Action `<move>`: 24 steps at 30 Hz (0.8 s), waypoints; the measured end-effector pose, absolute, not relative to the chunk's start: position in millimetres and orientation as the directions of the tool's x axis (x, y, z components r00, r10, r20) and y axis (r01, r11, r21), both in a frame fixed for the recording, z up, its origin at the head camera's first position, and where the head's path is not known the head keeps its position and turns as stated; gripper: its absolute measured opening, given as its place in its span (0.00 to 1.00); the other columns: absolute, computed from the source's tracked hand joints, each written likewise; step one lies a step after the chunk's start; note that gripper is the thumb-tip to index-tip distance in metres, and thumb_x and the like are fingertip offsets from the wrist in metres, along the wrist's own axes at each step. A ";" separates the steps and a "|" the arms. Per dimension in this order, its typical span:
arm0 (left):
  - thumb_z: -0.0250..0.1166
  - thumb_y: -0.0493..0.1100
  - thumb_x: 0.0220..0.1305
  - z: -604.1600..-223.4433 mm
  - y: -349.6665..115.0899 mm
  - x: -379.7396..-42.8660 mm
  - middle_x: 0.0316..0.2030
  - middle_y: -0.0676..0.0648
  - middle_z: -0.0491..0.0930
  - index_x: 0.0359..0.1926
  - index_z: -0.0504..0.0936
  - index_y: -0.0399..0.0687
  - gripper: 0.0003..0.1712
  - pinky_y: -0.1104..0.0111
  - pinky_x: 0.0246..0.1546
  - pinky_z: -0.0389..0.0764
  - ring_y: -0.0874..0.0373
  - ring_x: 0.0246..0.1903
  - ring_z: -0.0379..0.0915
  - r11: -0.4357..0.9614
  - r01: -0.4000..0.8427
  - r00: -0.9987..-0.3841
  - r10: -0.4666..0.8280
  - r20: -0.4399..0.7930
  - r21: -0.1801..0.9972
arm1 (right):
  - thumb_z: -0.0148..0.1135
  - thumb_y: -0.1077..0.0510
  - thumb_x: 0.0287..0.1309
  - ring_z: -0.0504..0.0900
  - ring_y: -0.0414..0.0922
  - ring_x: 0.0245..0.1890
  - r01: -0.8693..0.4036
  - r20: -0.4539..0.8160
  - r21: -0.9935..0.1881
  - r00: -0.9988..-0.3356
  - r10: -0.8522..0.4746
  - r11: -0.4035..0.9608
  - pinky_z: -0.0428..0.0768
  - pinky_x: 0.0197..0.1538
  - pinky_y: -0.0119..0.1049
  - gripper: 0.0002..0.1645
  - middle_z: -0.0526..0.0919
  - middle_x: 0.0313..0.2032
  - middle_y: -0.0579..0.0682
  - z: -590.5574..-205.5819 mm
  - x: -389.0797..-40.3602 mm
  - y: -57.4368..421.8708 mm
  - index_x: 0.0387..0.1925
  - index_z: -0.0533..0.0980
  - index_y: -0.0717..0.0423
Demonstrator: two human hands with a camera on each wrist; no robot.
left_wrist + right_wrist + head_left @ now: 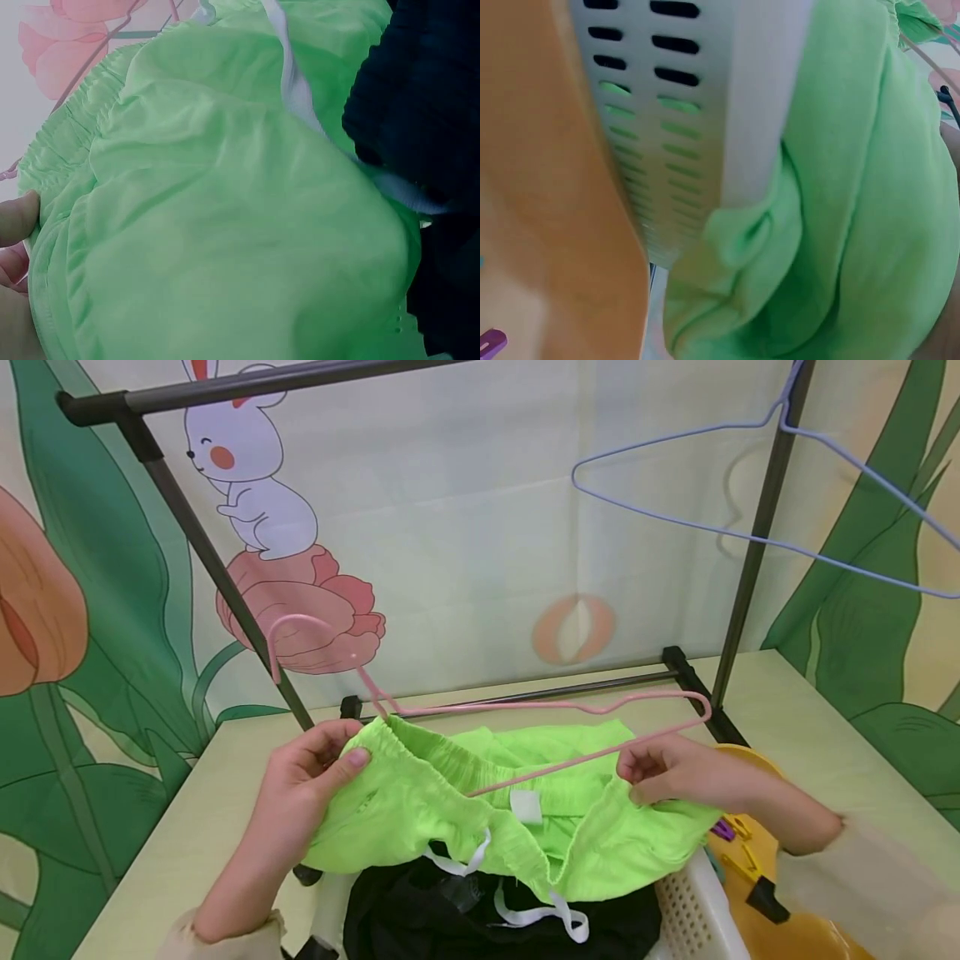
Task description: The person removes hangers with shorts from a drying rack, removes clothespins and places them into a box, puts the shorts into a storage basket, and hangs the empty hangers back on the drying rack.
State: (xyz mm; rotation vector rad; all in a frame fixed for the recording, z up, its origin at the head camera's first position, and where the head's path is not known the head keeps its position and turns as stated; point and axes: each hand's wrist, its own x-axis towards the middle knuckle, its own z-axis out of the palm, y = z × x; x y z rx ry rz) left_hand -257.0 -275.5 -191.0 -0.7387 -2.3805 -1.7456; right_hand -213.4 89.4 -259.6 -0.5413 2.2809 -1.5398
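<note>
Bright green shorts [420, 802] with an elastic waist and a white drawstring are spread between both hands. My left hand [300, 785] pinches the left side of the waistband, thumb on the outside. On the right side, my right hand [682, 772] pinches the waistband. A pink hanger [525, 704] has its left part inside the waist opening, while its right end sticks out above the right hand. Its hook points left. In the left wrist view the shorts [225, 195] fill most of the picture, with the left fingertips at the edge. The right fingers are hidden in the right wrist view.
Below the shorts, black clothing [405, 910] lies in a white perforated basket [693, 902]. An orange container [795, 935] with several clips stands to its right. A dark rack [262, 381] frames the workspace, and a blue hanger [675, 522] hangs at upper right.
</note>
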 end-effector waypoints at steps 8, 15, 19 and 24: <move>0.57 0.33 0.58 -193.3 -267.9 -255.3 0.27 0.57 0.75 0.37 0.76 0.46 0.06 0.76 0.27 0.73 0.64 0.27 0.69 0.245 0.434 -0.871 0.361 0.334 0.867 | 0.57 0.64 0.51 0.67 0.38 0.24 -0.167 -0.063 -0.896 -0.869 -0.490 0.412 0.68 0.28 0.27 0.07 0.69 0.24 0.48 -259.6 -213.4 76.1 0.30 0.68 0.65; 0.57 0.33 0.58 -197.3 -262.2 -255.3 0.27 0.58 0.75 0.39 0.75 0.37 0.07 0.76 0.27 0.73 0.65 0.27 0.69 0.259 0.451 -0.858 0.389 0.335 0.854 | 0.58 0.62 0.52 0.66 0.37 0.23 -0.183 -0.091 -0.877 -0.845 -0.526 0.445 0.67 0.27 0.27 0.07 0.69 0.22 0.46 -258.0 -212.1 65.4 0.28 0.69 0.62; 0.56 0.33 0.58 -199.4 -259.9 -255.3 0.28 0.59 0.74 0.40 0.74 0.32 0.09 0.76 0.28 0.73 0.66 0.27 0.69 0.271 0.464 -0.848 0.412 0.334 0.844 | 0.58 0.61 0.52 0.65 0.36 0.22 -0.199 -0.103 -0.859 -0.836 -0.539 0.471 0.66 0.27 0.26 0.07 0.68 0.21 0.45 -258.7 -211.3 60.5 0.26 0.70 0.60; 0.56 0.33 0.59 -200.4 -257.5 -254.8 0.28 0.59 0.73 0.40 0.74 0.31 0.10 0.75 0.29 0.73 0.65 0.28 0.68 0.282 0.452 -0.849 0.427 0.311 0.846 | 0.58 0.61 0.52 0.65 0.36 0.22 -0.214 -0.112 -0.846 -0.825 -0.554 0.489 0.66 0.27 0.26 0.05 0.69 0.22 0.44 -261.0 -210.2 56.1 0.26 0.70 0.58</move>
